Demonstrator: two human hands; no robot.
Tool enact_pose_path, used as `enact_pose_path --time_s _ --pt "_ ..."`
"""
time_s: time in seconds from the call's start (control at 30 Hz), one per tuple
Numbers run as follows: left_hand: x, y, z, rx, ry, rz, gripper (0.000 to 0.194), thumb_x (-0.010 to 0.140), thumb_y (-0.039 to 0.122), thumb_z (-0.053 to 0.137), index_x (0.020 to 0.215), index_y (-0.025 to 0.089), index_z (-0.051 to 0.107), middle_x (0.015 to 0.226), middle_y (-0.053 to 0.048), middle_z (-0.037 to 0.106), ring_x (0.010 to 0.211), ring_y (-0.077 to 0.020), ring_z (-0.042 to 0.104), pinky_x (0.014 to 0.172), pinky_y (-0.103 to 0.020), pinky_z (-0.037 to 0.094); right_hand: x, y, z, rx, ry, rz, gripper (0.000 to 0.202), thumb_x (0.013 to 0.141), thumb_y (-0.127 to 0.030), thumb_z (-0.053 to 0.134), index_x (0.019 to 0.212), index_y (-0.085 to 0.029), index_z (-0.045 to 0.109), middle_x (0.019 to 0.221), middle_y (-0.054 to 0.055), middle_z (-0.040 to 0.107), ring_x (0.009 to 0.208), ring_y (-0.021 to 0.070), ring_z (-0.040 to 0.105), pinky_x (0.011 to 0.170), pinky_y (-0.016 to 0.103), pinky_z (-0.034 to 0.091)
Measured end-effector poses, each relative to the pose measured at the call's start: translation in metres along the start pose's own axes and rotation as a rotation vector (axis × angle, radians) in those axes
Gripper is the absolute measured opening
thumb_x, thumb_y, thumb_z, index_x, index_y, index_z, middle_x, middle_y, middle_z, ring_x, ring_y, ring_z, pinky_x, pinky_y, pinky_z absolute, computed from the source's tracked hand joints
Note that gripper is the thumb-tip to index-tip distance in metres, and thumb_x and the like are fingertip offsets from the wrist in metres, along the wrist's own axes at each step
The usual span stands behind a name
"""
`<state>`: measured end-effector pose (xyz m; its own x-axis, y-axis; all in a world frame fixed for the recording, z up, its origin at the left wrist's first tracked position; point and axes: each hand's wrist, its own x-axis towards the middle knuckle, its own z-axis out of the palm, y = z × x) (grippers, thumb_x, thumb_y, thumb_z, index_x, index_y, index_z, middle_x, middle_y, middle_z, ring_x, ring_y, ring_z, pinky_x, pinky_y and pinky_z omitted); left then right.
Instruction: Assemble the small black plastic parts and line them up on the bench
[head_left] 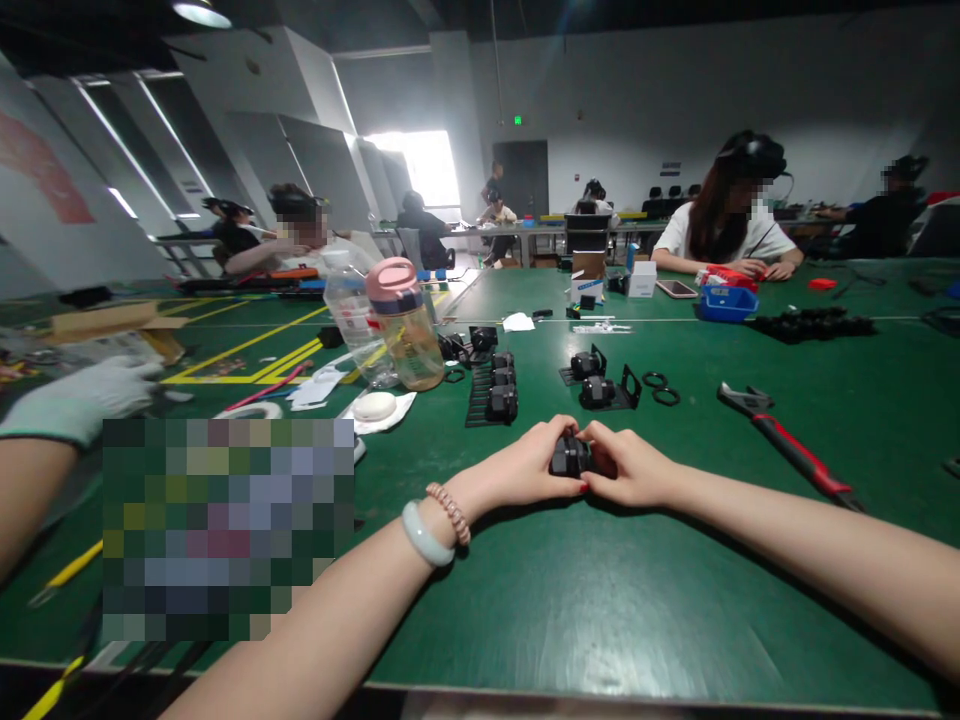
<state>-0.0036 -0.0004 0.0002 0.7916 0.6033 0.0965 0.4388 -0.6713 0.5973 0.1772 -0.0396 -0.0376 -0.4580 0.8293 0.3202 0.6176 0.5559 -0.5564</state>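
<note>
I have the left hand [541, 464] and the right hand [628, 466] both clamped in a fingertip grip on one black fitting [568, 457], over the green worktop [555, 600], nearer me than two black rings [666, 397] and a red-handled wrench [801, 450].

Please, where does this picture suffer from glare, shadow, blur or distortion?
All in the head view: the white rectangular window is blown out; the glossy green tabletop carries a pale sheen; the grey left wall leans, stretched by the lens; the co-worker's white-gloved hand looks blurred; the held black plastic part shows dark, with little detail.
</note>
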Motion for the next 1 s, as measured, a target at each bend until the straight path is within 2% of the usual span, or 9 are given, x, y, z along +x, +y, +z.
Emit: enact_pose_path --time_s 1.0 --pt "0.0002 -0.0019 0.0015 0.031 -0.002 0.036 0.051 0.063 0.037 0.06 0.107 0.018 0.041 0.093 -0.005 0.051 0.084 -0.0196 0.051 0.074 -0.032 0.041 -0.0012 0.0007 0.0015 -0.006 -0.012 0.016 0.03 0.071 -0.025 0.051 0.098 -0.017 0.039 0.052 -0.007 0.044 0.044 0.0082 0.042 0.044 0.018 0.026"
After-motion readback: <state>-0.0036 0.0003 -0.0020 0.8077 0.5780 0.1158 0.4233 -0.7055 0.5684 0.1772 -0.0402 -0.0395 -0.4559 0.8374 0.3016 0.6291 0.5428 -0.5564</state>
